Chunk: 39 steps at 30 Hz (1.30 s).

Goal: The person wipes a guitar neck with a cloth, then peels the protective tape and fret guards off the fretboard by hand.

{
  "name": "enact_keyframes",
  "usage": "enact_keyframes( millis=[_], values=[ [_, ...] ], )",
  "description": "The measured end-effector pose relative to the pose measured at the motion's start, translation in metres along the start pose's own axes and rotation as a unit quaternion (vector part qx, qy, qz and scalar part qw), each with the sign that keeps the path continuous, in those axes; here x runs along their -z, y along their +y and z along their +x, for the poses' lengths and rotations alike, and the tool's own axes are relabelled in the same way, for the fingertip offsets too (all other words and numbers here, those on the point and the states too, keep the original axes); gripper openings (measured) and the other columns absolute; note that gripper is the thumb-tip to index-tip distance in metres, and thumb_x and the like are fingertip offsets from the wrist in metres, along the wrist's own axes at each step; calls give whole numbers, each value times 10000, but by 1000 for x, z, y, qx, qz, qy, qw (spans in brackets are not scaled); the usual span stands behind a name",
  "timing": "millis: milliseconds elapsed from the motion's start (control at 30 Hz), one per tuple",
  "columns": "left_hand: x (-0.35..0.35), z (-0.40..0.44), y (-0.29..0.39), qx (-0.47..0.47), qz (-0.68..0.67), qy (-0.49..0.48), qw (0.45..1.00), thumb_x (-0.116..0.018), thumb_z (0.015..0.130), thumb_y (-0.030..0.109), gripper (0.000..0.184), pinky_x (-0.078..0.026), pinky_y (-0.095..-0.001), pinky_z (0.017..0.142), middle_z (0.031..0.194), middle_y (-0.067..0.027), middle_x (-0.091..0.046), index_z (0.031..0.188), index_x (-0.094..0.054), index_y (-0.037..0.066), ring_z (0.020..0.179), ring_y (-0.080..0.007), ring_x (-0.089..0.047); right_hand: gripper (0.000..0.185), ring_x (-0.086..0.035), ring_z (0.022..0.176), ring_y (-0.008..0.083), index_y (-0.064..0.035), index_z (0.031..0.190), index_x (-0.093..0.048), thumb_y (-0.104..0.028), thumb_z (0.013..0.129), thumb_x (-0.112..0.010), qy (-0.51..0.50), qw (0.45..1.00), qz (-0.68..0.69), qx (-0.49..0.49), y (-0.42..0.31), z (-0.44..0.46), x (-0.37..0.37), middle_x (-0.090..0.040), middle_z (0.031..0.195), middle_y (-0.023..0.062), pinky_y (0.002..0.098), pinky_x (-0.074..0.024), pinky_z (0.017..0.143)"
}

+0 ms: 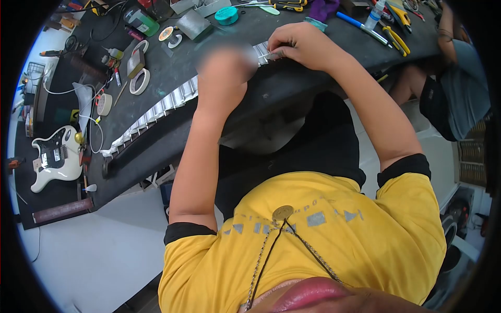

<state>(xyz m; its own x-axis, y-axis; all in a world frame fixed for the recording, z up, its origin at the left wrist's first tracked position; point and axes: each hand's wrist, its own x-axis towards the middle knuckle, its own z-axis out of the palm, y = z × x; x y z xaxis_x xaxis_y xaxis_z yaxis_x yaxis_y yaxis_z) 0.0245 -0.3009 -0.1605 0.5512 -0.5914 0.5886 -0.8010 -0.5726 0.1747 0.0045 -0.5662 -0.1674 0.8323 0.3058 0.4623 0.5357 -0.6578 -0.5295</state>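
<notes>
Beneath everything, a dark workbench (355,49), cluttered along its far side. On it, close to the near edge, a silvery ribbed strip (175,96): ribs already in an even row along the visible left stretch, so by the look of it that length done; behind the left hand (222,73), impossible to tell. At the strip's right end, only a short piece in sight, probably the spot in work, with the amount left unclear. Left of the strip's left end, a white guitar body (68,169). Over the strip, left hand blurred, fingers apart or together impossible to tell. At the strip's right end, the right hand (302,44), thumb and forefinger pinched on it. Well right of the strip, yellow-handled pliers (396,41). Beyond the strip's covered stretch, a teal tin (226,15).
</notes>
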Motion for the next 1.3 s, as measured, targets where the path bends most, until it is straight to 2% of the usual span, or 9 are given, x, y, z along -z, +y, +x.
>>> enact_keyframes(
  millis=[67,167,200,400,600,700,800,1067,1300],
  values=[
    [4,3,5,-10,3,-7,1000,-886,876,176,196,-570,-470,847,955,-92,-719,951,-756,50,968,-338,-696,222,-776,967,302,-63,1104,-816,-128,900,-873,-42,986,98,-125,-6,-1,15,-816,1014,104,425,-616,876],
    [4,8,14,-65,-32,-5,997,-890,893,182,210,-571,-480,858,989,-121,-722,993,-774,38,1006,-353,-694,253,-777,1034,296,-55,1100,-817,-124,873,-907,29,997,-14,76,5,-21,15,-827,1027,71,425,-625,951],
    [-5,7,9,-63,-17,-2,998,-886,893,167,191,-574,-486,848,975,-115,-725,989,-779,41,996,-352,-698,218,-775,1124,303,-43,1059,-818,-78,862,-905,37,999,7,34,3,-27,11,-846,1100,67,429,-622,1006],
    [-25,16,3,-21,-19,34,999,-862,923,168,162,-566,-486,812,911,-121,-701,982,-784,38,928,-370,-692,137,-807,1081,273,-26,1034,-827,-47,900,-849,61,995,69,-28,21,-31,-1,-860,1151,115,375,-622,977],
    [10,27,-13,27,-200,-144,969,-853,956,167,204,-559,-426,861,1007,-126,-718,1097,-803,28,960,-337,-711,164,-814,1038,226,8,1043,-814,51,922,-711,64,994,60,-68,22,-23,-1,-864,1111,127,347,-628,926],
    [9,20,-9,-20,-191,-111,975,-878,941,178,269,-563,-408,882,1082,-131,-725,1147,-802,23,995,-350,-720,157,-810,1049,199,12,1046,-822,43,930,-720,53,988,112,-92,27,-21,-1,-865,1107,118,338,-626,923],
    [1,16,-4,-1,-121,-95,988,-880,935,176,276,-561,-426,857,1040,-133,-717,1121,-781,-3,959,-370,-707,174,-808,946,197,-45,1113,-865,-78,946,-827,66,986,126,-88,31,-22,-4,-866,1032,88,323,-609,890],
    [-15,24,-1,85,-53,-59,993,-793,1000,141,168,-559,-507,831,1022,-159,-730,1012,-736,-16,972,-414,-707,142,-810,995,190,-8,1082,-848,-53,953,-810,82,987,108,-90,26,-26,-8,-868,1077,98,320,-617,908],
    [5,31,5,51,-186,-123,973,-821,992,187,234,-544,-461,812,1000,-180,-720,1037,-735,-27,897,-384,-685,160,-790,940,136,-10,1097,-857,-68,952,-823,35,980,133,-147,26,-16,5,-862,1020,74,300,-614,882]
  ],
)
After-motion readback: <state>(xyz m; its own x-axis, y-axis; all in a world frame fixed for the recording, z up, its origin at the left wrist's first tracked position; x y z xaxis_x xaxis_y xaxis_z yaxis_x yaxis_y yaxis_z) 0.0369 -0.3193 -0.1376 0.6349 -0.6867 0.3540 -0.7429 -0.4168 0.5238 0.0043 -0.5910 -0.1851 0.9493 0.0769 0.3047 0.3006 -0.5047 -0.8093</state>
